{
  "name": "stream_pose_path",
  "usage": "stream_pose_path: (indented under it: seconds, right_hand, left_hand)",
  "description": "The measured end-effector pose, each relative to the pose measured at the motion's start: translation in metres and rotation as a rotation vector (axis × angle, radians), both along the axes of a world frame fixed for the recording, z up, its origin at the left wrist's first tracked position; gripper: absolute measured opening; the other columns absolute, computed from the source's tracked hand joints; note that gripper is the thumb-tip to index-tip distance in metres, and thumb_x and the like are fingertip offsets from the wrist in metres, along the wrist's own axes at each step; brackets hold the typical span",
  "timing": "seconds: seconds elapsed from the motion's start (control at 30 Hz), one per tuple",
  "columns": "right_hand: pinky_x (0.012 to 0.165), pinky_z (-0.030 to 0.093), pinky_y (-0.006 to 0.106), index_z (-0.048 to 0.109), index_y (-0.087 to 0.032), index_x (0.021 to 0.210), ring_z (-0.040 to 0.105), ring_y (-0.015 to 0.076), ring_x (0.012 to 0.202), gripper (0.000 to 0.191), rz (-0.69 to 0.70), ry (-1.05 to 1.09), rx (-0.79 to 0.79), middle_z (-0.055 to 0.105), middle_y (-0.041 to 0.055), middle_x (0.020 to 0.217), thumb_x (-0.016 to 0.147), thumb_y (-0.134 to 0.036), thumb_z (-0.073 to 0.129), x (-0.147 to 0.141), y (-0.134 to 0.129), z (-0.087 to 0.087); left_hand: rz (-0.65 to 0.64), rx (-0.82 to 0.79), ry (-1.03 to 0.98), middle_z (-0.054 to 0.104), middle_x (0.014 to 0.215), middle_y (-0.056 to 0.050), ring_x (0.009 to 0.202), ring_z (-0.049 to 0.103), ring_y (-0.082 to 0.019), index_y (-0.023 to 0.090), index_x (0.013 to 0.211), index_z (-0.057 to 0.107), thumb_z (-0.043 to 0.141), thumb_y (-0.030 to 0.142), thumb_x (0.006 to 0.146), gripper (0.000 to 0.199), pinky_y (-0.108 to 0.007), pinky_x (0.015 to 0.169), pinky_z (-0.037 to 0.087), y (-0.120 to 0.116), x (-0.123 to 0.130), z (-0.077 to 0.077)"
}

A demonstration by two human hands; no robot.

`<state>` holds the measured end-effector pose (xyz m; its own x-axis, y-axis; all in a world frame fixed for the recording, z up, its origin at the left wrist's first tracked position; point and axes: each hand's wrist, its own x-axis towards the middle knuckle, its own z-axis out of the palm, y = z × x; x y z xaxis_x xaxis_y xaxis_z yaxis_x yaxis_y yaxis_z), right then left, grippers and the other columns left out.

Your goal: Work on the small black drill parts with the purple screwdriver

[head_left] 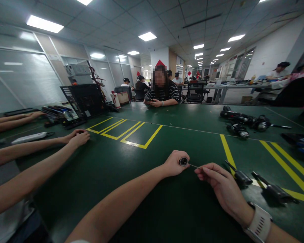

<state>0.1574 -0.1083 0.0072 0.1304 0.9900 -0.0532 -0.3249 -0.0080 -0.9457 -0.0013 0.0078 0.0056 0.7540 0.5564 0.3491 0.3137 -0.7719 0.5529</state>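
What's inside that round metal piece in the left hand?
A thin rod from the right hand meets the open end of the round metal piece. Its inside is too dark to make out; the left hand covers its sides.

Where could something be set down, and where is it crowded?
Free: green table between left yellow tape and right yellow tape, beyond the left hand; also between left forearm and coworker's arms. Crowded: right, with dark tools and metal attachments; back left, around the black case.

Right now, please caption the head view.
Left hand holds a round metal part; right hand, a thin metal rod at its opening.
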Motion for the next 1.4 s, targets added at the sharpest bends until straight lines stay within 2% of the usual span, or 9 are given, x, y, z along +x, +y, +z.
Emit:
stream_pose_path:
  seconds: [0.17, 0.4, 0.6, 0.77, 0.93, 1.2, 1.4]
  right_hand:
    - [0.073, 0.046, 0.035, 0.069, -0.019, 0.076, 0.06, 0.0219, 0.079, 0.017, -0.022, -0.099, 0.042, 0.069, 0.0059, 0.081, 0.073, -0.036, 0.068, -0.0037, -0.0028, 0.003]
    - [0.073, 0.047, 0.034, 0.069, -0.02, 0.08, 0.06, 0.022, 0.082, 0.021, -0.028, -0.183, 0.025, 0.069, 0.0051, 0.086, 0.073, -0.04, 0.068, -0.0053, -0.0031, 0.0025]
    - [0.073, 0.047, 0.034, 0.07, -0.021, 0.082, 0.06, 0.0216, 0.084, 0.021, 0.017, -0.17, 0.027, 0.068, 0.005, 0.088, 0.073, -0.04, 0.068, -0.0063, -0.0035, 0.005]
    - [0.074, 0.046, 0.034, 0.07, -0.02, 0.079, 0.06, 0.0213, 0.085, 0.018, 0.05, -0.051, -0.015, 0.069, 0.005, 0.086, 0.072, -0.037, 0.07, -0.0049, -0.0017, 0.009]
    - [0.075, 0.047, 0.035, 0.07, -0.019, 0.079, 0.061, 0.0215, 0.083, 0.017, 0.068, 0.044, -0.02, 0.069, 0.0058, 0.084, 0.072, -0.034, 0.07, -0.0022, 0.0006, 0.0086]
    - [0.074, 0.044, 0.034, 0.069, -0.02, 0.077, 0.059, 0.021, 0.081, 0.021, -0.002, -0.155, 0.034, 0.068, 0.004, 0.081, 0.07, -0.04, 0.071, -0.0076, -0.0033, 0.0061]
    - [0.074, 0.046, 0.033, 0.069, -0.02, 0.078, 0.059, 0.02, 0.083, 0.018, 0.057, -0.044, -0.001, 0.068, 0.0042, 0.085, 0.073, -0.037, 0.069, -0.0048, -0.0009, 0.0069]
  left_hand:
    - [0.031, -0.053, 0.003, 0.054, 0.068, 0.003, 0.065, 0.051, -0.01, 0.015, 0.069, 0.053, 0.064, 0.017, 0.072, 0.011, -0.024, 0.068, 0.04, -0.0003, 0.0018, 0.001]
    - [0.013, -0.064, -0.016, 0.053, 0.068, 0.003, 0.065, 0.05, -0.01, 0.015, 0.071, 0.053, 0.063, 0.018, 0.073, 0.011, -0.023, 0.066, 0.04, -0.002, 0.0005, 0.0022]
    - [-0.018, -0.108, -0.043, 0.051, 0.069, 0.003, 0.065, 0.049, -0.009, 0.014, 0.07, 0.051, 0.064, 0.018, 0.073, 0.014, -0.022, 0.067, 0.04, -0.0012, 0.0002, 0.0013]
    - [-0.055, -0.152, -0.138, 0.048, 0.067, 0.004, 0.062, 0.047, -0.009, 0.014, 0.068, 0.05, 0.066, 0.013, 0.07, 0.016, -0.021, 0.062, 0.038, -0.0009, 0.001, -0.0002]
    - [-0.039, -0.184, -0.111, 0.049, 0.067, 0.004, 0.062, 0.047, -0.009, 0.014, 0.066, 0.05, 0.067, 0.013, 0.068, 0.017, -0.022, 0.062, 0.038, -0.0029, 0.0017, 0.0025]
    - [-0.017, -0.12, -0.044, 0.05, 0.066, 0.004, 0.063, 0.049, -0.009, 0.014, 0.068, 0.052, 0.064, 0.014, 0.07, 0.012, -0.022, 0.064, 0.038, 0.0004, 0.0016, -0.0008]
    - [-0.026, -0.142, -0.109, 0.048, 0.066, 0.004, 0.061, 0.047, -0.009, 0.014, 0.067, 0.051, 0.065, 0.013, 0.07, 0.014, -0.021, 0.062, 0.038, 0.0001, 0.0014, -0.0013]
